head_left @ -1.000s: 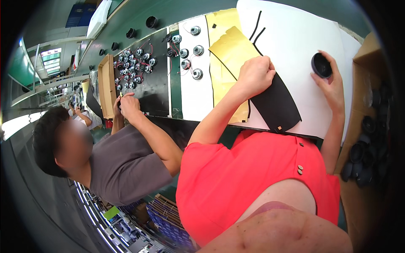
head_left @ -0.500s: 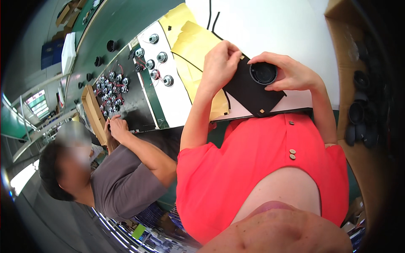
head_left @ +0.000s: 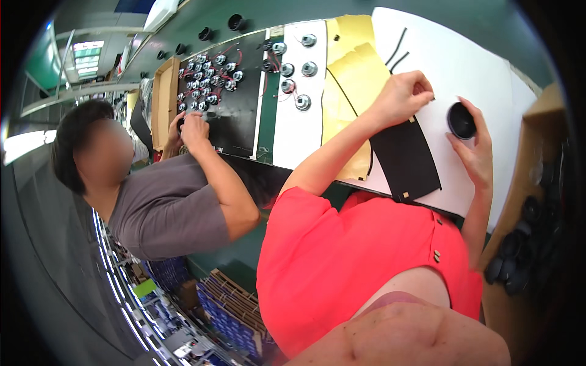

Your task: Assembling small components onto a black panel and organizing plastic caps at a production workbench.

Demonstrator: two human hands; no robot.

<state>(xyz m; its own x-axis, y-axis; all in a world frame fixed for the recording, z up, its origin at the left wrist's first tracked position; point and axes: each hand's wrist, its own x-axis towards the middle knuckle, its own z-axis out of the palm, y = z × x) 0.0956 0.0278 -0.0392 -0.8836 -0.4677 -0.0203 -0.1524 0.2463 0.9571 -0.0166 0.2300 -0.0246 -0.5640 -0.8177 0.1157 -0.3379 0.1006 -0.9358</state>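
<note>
Black cup [head_left: 462, 121] held in right hand [head_left: 478, 149], thumb and fingers spread to its width, over white sheet [head_left: 473, 67]. Left hand [head_left: 401, 99] pinched closed at fingertips on small dark piece [head_left: 432, 97], too tiny to make out. Black panel [head_left: 406, 160] partly covered by left hand; carton [head_left: 519, 189] at right cut off by dark rim, contents hard to distinguish

The cup [head_left: 462, 121] (right hand [head_left: 478, 148]) has moved clear of the black sheet [head_left: 405, 160].
</note>
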